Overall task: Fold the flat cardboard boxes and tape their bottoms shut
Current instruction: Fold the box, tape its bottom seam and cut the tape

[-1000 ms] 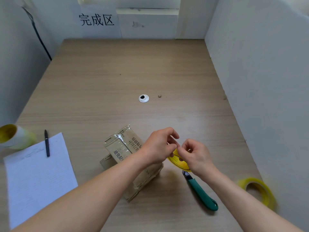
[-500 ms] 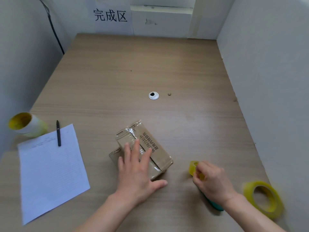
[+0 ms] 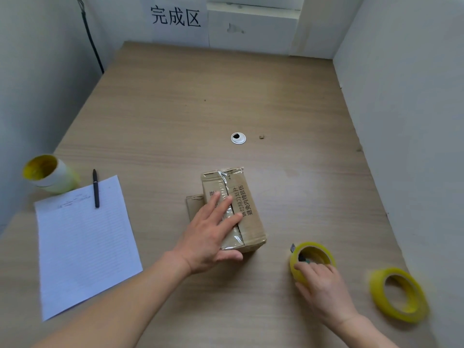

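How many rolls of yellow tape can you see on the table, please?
2: one roll gripped by the right hand, a second roll right of it by the wall. The yellow-cored cylinder at far left might be a third; I cannot tell.

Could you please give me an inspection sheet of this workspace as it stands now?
Surface: wooden table, with a grommet and a small crumb near the middle.
Job's things: cardboard box, seam taped; yellow tape roll beside it; second tape roll at far right.
Clutter: paper sheet with pen; white roll with yellow inside, lying at left.
Grips: left hand presses flat on the cardboard box; right hand grips the yellow tape roll.
Cables: black cable down the left wall.
Surroundings: white partitions; printed sign on the back wall.
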### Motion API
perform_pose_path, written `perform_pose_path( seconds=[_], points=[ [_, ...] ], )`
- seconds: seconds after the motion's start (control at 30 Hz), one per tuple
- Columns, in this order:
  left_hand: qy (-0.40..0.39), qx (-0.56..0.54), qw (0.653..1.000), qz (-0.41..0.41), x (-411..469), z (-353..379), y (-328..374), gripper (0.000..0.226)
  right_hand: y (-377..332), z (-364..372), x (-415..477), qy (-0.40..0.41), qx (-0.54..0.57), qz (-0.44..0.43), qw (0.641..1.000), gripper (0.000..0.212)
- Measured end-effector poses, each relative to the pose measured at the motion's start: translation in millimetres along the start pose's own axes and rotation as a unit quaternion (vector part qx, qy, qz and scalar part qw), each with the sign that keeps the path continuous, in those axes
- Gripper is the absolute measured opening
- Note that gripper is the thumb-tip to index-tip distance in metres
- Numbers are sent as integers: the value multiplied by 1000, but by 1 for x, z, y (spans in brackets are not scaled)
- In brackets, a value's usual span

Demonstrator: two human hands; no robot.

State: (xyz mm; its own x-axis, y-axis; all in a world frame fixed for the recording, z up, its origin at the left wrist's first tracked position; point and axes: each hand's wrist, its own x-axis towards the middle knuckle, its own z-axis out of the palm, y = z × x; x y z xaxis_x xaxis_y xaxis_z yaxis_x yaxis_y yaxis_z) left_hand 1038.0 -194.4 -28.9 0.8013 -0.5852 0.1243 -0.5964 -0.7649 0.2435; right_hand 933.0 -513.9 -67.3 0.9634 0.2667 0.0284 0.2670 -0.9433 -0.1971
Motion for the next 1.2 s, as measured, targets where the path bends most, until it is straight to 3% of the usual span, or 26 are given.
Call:
perform_pose_path(
  seconds=[0.07, 0.17, 0.27, 0.37, 0.47, 0.67, 0.77, 0.83, 0.93, 1.03, 1.13, 1.2],
  points=[
    [5, -9, 1000, 4, 0, 0, 0, 87, -3, 1, -2, -14, -20, 9, 1000, 57],
    [21, -21, 1000, 5, -1, -1, -1, 83, -19, -10, 8, 75, 30, 32, 996, 28],
    [50, -57, 997, -27, -4, 1, 4, 72, -58, -35, 40, 149, 172, 89, 970, 43],
    [82, -97, 989, -72, -5, 7, 15, 59, -97, -42, 77, 93, 310, 129, 937, 63],
    [107, -112, 985, -75, -5, 13, 19, 53, -116, -28, 102, 38, 455, 193, 868, 62],
    [141, -140, 978, -58, -5, 17, 11, 51, -124, -7, 116, 92, 609, 277, 738, 51],
    [141, -164, 974, -60, -5, 17, 6, 48, -120, -3, 118, 71, 604, 286, 741, 54],
    [170, -216, 954, -120, -7, 15, 7, 50, -119, -3, 117, 61, 601, 291, 742, 57],
    [250, -296, 888, -249, -12, 12, 35, 61, -117, -2, 115, 64, 589, 299, 748, 49],
    [246, -366, 835, -331, -9, 24, 74, 78, -122, -1, 111, 57, 588, 307, 746, 41],
    [295, -397, 775, -394, -1, 38, 79, 73, -130, -1, 111, 49, 580, 309, 752, 48],
    [284, -365, 799, -385, -3, 42, 74, 74, -128, -1, 111, 54, 563, 312, 763, 48]
  ],
)
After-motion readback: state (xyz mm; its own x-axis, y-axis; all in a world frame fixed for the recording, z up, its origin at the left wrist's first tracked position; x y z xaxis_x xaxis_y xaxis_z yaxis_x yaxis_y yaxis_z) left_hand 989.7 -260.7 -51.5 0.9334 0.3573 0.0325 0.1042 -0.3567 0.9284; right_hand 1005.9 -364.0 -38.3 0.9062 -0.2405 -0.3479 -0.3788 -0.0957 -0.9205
